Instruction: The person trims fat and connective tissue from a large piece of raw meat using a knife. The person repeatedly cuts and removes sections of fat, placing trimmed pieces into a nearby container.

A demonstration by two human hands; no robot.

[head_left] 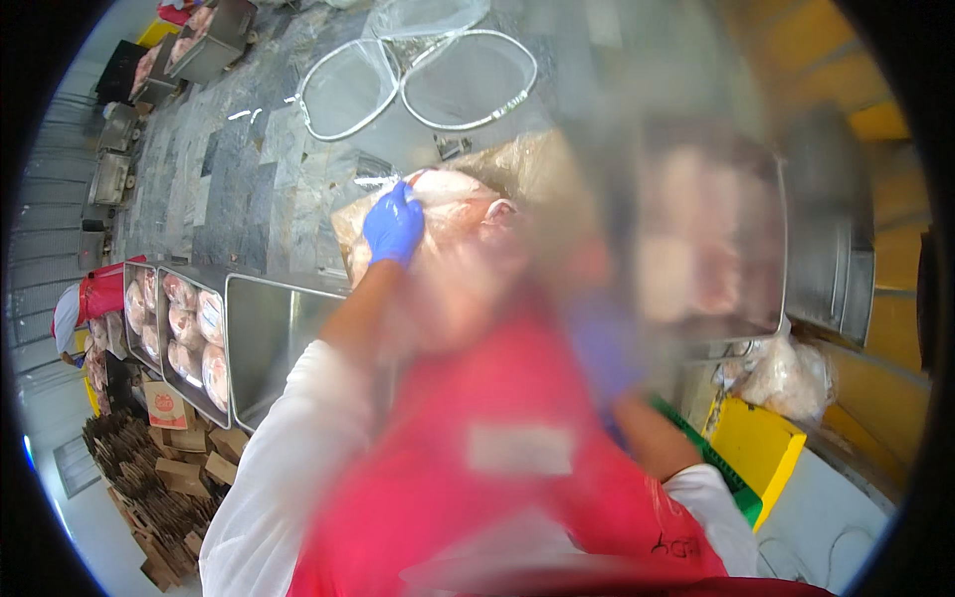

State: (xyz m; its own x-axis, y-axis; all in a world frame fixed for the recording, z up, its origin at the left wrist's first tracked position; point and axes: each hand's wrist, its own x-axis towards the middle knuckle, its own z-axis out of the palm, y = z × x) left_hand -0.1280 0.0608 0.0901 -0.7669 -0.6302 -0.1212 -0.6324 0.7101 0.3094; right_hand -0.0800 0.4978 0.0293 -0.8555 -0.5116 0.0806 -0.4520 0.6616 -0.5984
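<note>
Pale pink, wet-looking meat (453, 224) lies directly in front of the wearer's chest, against brown carton board (542, 169), with glossy clear film (373, 182) near its upper left edge. We note its upper part reads clearly; its lower right dissolves into a smear, so we cannot trace the full outline.

Left hand (394, 229), blue-gloved: set against the meat's left edge, fingers pointing away from the body. We cannot tell whether they pinch film or flesh, or merely press. Right hand (602, 348), also blue-gloved: too blurred for us to read its fingers or any contact.

Handling estimate: we judge the piece heavy for its bulk, soft and yielding, liable to sag between supports. The sheen suggests a slippery surface, more so through gloves; film could slide over the flesh or tear if pulled alone. Bruising seems a lesser concern than slipping.

Grip: we would spread both palms low on opposite sides, fingers curled beneath the thickest part, and avoid lifting by the loose edge.

Nearby, we log a steel bin (269, 348) at left and a blurred bin (783, 249) at right.
</note>
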